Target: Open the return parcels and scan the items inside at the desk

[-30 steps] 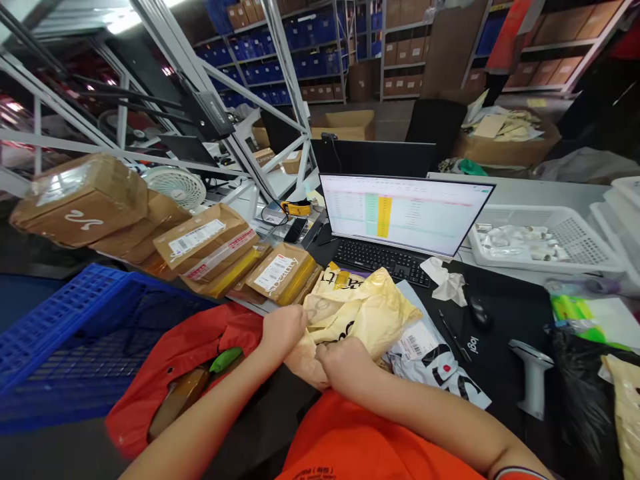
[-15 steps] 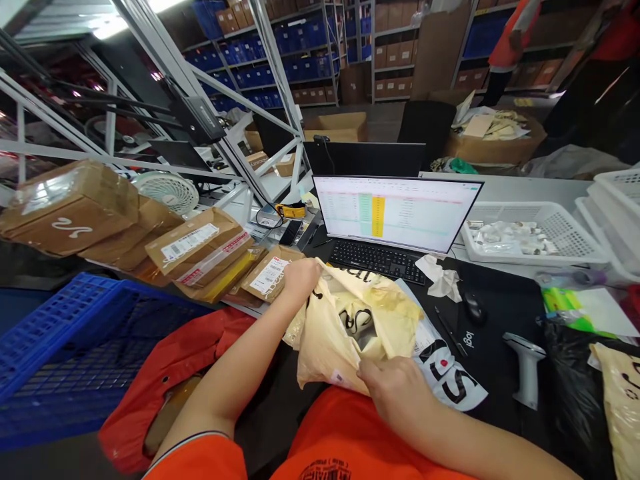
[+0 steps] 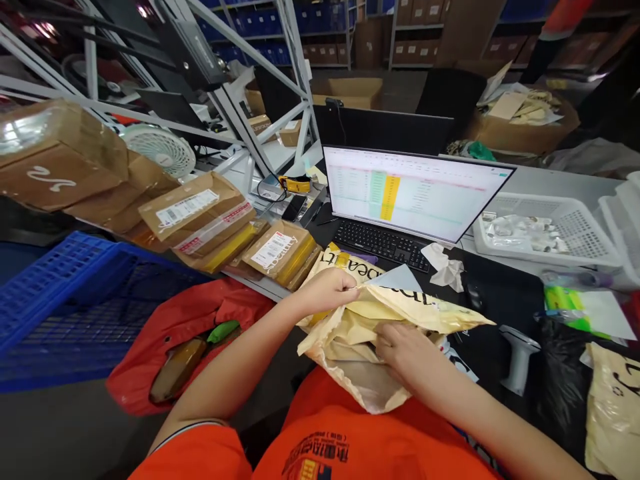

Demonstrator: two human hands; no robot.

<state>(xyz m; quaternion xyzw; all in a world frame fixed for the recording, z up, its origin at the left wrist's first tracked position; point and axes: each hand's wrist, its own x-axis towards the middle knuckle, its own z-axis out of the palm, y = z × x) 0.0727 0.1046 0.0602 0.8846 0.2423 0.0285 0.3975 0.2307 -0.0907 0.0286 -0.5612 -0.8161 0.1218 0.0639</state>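
At the near edge of the bench (image 3: 263, 285), the left hand (image 3: 333, 290) pinches the rim of the cream mailing bag (image 3: 430, 308) while the right hand (image 3: 403, 348) reaches inside, its grip hidden; torn film could let anything loose drop.

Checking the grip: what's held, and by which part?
The left hand holds the yellow printed mailer bag by the far edge of its opening; the right hand is inside, its hold unclear.
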